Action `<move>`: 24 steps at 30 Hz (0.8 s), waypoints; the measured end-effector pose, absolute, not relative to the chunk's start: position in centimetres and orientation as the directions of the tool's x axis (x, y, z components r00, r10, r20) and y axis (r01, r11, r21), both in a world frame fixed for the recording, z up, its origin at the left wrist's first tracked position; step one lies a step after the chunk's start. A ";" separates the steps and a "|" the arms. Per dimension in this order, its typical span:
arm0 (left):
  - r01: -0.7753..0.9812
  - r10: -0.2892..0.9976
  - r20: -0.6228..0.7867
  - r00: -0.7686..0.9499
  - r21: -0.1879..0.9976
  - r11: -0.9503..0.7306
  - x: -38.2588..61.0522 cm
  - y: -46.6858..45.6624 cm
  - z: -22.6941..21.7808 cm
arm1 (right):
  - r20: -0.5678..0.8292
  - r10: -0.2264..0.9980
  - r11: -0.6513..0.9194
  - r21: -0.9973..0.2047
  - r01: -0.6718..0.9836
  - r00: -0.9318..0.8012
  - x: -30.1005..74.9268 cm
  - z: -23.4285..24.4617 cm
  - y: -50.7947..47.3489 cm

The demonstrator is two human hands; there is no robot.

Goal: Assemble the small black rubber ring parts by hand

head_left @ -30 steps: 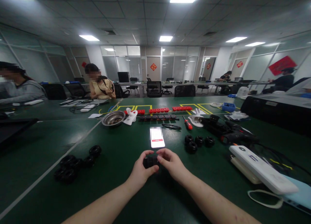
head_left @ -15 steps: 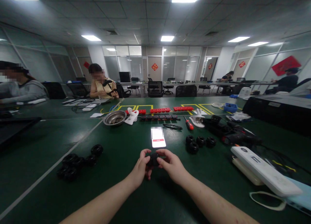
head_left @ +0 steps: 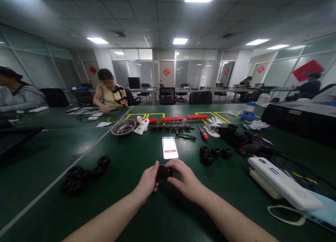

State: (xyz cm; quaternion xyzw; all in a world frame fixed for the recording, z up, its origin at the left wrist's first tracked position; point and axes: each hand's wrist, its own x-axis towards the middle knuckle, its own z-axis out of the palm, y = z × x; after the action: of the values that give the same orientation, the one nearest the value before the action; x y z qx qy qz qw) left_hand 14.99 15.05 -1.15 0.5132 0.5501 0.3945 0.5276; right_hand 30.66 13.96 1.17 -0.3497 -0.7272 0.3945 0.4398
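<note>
Between my two hands, just below a phone with a lit screen (head_left: 170, 150), is a small black wheel-like part (head_left: 165, 172). My left hand (head_left: 149, 179) is closed on its left side, thumb up against it. From the right, my right hand (head_left: 182, 175) curls round the same part with thumb and fingers. My fingers hide some of its outline. Similar black wheels (head_left: 76, 179) lie in a cluster to the left, and several more black wheels (head_left: 208, 158) sit on the right.
Farther back are a metal bowl (head_left: 123, 127), red trays (head_left: 172, 119), a red screwdriver (head_left: 203, 133), black glasses (head_left: 185, 136) and a white stand (head_left: 142, 125). At right lie a power drill (head_left: 252, 140) and a white device (head_left: 285, 182). A co-worker (head_left: 110, 91) sits across the table.
My left hand has turned, its thumb now pointing up, and the black part shows more of its side. My right fingers have shifted around it. The co-worker's arm has lowered to the table.
</note>
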 end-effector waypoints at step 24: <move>0.039 0.964 -0.162 0.212 0.987 0.157 14.6 15.3 -1.0 | 0.336 0.876 0.374 -0.926 0.049 -0.346 31.0 0.7 14.6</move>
State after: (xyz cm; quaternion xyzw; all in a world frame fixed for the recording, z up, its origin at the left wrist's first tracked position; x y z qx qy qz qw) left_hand 14.64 15.30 -0.98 0.5146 0.4873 0.3957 0.5840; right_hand 30.96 14.56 0.65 -0.3362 -0.6880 0.4469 0.4625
